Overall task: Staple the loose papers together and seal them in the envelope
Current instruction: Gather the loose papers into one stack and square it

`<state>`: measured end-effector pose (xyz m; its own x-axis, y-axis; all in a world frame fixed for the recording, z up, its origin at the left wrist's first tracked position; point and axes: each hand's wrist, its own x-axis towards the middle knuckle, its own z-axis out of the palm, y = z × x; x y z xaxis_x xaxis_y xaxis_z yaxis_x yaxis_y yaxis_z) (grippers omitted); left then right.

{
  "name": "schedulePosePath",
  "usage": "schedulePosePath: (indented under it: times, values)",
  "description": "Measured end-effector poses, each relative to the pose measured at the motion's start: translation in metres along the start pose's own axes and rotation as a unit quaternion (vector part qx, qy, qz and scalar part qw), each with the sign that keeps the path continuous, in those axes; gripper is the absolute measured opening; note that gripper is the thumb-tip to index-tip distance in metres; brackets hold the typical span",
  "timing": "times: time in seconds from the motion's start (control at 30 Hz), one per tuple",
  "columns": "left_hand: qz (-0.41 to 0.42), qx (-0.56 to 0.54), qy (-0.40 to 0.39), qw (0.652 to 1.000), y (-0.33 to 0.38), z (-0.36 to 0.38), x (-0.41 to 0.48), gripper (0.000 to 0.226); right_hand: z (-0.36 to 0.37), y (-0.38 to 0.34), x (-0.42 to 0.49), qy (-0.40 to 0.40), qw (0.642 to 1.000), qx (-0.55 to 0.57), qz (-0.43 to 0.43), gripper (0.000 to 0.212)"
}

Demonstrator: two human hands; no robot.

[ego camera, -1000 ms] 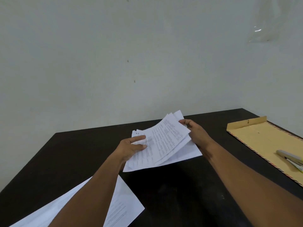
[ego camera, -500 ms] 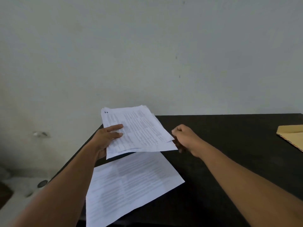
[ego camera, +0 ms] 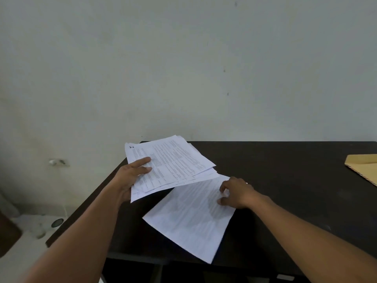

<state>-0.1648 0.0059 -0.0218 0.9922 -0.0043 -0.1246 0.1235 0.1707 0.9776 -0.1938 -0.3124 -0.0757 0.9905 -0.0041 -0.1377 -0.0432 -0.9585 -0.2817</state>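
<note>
A pale, bare wall (ego camera: pixel 183 68) rises behind a dark table (ego camera: pixel 295 180), seen from the head camera of a person working with both bare hands.

The left hand (ego camera: pixel 130 176) holds a stack of printed papers (ego camera: pixel 173 164) raised over the table's far left corner. Its thumb lies flat across the top page and its fingers are hidden beneath the stack. The pages are fanned slightly out of line, their edges stepped along the right side.

A single printed sheet (ego camera: pixel 189 219) lies flat and askew on the table just in front of the stack, with its near corner reaching the table's front edge. The stack's lower right edge overlaps the sheet's far corner.

The right hand (ego camera: pixel 238 194) rests on the sheet's far right part with its fingers bent and its fingertips and thumb down on the paper. Whether it actually grips the sheet cannot be told.

A tan envelope (ego camera: pixel 365 166) lies on the table at the far right, well apart from both hands and cut off by the picture's edge.

To the left of the table, a small round dark object (ego camera: pixel 57 222) sits low on a pale surface, too blurred to identify.
</note>
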Motion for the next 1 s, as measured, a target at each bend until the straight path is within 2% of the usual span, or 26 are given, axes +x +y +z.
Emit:
schedulePosePath:
  times: [0.07,0.17,0.27,0.5,0.7,0.87,0.93,1.0]
  values:
    - [-0.004,-0.001,-0.015,1.000,-0.002,0.006,0.006,0.040,0.000,0.015,0.001,0.027,0.998,-0.039,0.048,0.054]
    - [-0.025,-0.006,-0.033,0.999,-0.007,0.014,0.017,0.038,-0.002,0.034,0.002,0.043,0.985,-0.041,0.163,0.064]
    - [-0.043,0.014,-0.046,0.998,-0.013,0.025,0.027,0.035,-0.008,0.043,0.005,0.048,0.977,-0.059,0.201,0.066]
    - [-0.093,0.042,-0.072,0.992,-0.032,0.046,0.037,0.031,0.002,0.055,0.017,0.159,0.972,0.065,0.161,0.038]
    - [-0.122,0.125,-0.088,0.981,-0.048,0.055,0.045,0.028,0.018,0.064,0.028,0.243,0.940,0.221,0.091,0.028]
    - [-0.046,0.350,-0.081,0.932,-0.056,0.074,0.055,0.028,0.006,0.066,0.033,0.247,0.903,0.345,0.066,0.031]
    - [-0.016,0.388,-0.096,0.916,-0.057,0.084,0.057,0.033,0.005,0.062,0.036,0.245,0.883,0.396,0.064,0.031]
    - [-0.005,0.379,-0.110,0.919,-0.056,0.095,0.059,0.033,0.005,0.057,0.038,0.243,0.856,0.451,0.064,0.031]
